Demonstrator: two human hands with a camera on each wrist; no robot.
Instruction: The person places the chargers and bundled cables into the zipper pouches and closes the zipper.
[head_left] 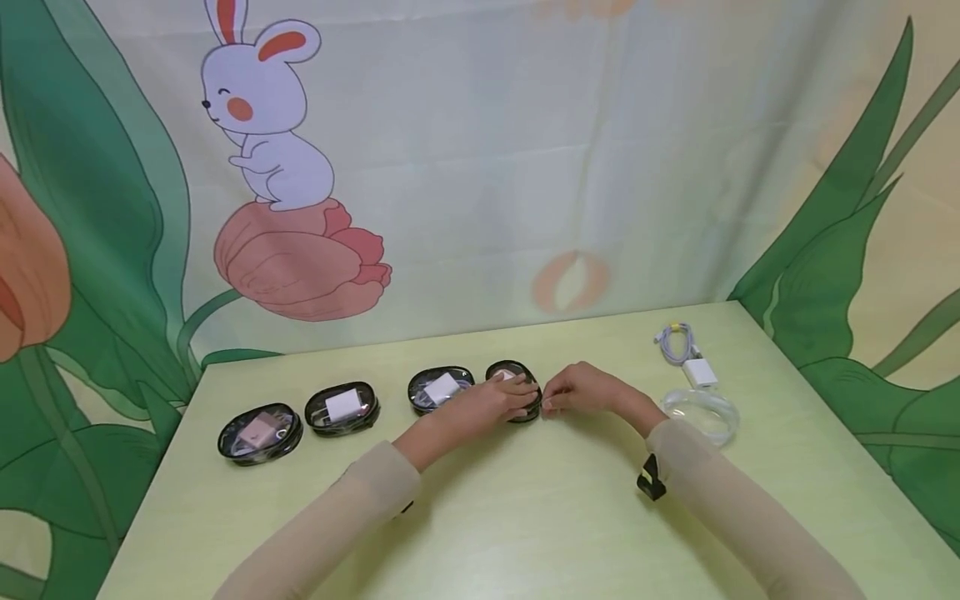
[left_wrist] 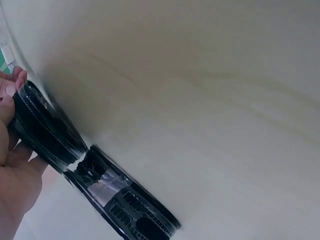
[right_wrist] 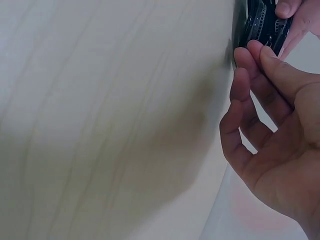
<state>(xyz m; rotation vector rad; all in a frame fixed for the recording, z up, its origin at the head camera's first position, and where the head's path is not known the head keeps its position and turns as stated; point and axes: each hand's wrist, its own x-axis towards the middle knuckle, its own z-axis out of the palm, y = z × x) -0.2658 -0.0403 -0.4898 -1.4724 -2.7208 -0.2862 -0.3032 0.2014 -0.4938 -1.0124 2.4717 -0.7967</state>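
A small oval zippered case (head_left: 529,372), with black trim and a clear top, lies right of the middle of the table. My left hand (head_left: 491,402) holds it, its fingers across the top. In the left wrist view, this hand grips the case's black zippered side (left_wrist: 42,122). At the case's right end, my right hand (head_left: 588,387) pinches the zipper pull (right_wrist: 269,41) between thumb and forefinger. The remaining fingers of that hand are loosely bent. Left of my left hand lies another case (head_left: 441,387), holding a white charger; my forearm partly covers it.
Two more clear-topped cases stand at the left, one with a pinkish charger (head_left: 260,430), one with a white charger (head_left: 343,405). At the right lie a coiled cable (head_left: 677,343), a white charger block (head_left: 701,374) and a clear oval case (head_left: 726,415). A printed curtain (head_left: 465,167) hangs behind.
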